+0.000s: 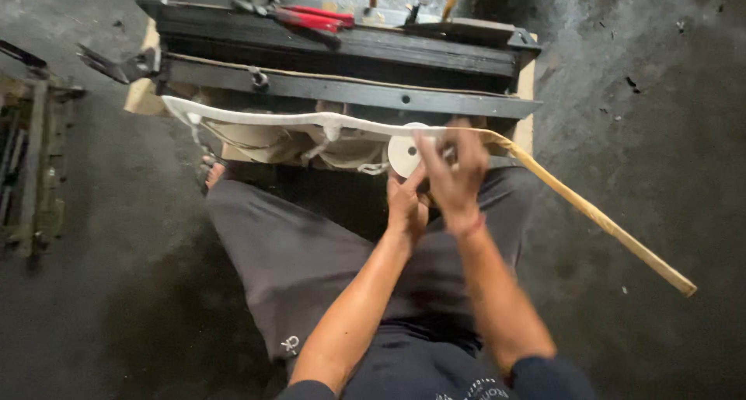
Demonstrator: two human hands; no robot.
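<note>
Head view of a seated person working over a low bench on a dark floor. At far left, a dark metal frame (27, 163) lies on the floor, well apart from the work. Next, the black wooden bench (342, 66) spans the upper middle, with red-handled pliers (307, 17) lying on its top. A long curved stick (435, 136) runs in front of the bench: its left portion is wrapped in white tape and its right portion is bare yellowish wood, sloping down to the right toward the floor. Beneath the wrapped part hang pale cloth bundles (287, 147). The step in hand appears to be winding tape along the stick, with the wrapping reaching about the midpoint. The roll of white tape (406, 155) sits just below the stick at that point. The left hand (406, 207) rises from below, fingers curled up against the roll and seemingly gripping it. The right hand (454, 171) comes over the top, wrist bent, fingers closed on the stick or the tape edge; which one cannot be told. Continuing would likely call for keeping the tape taut and overlapping each turn rightward onto the bare wood.
</note>
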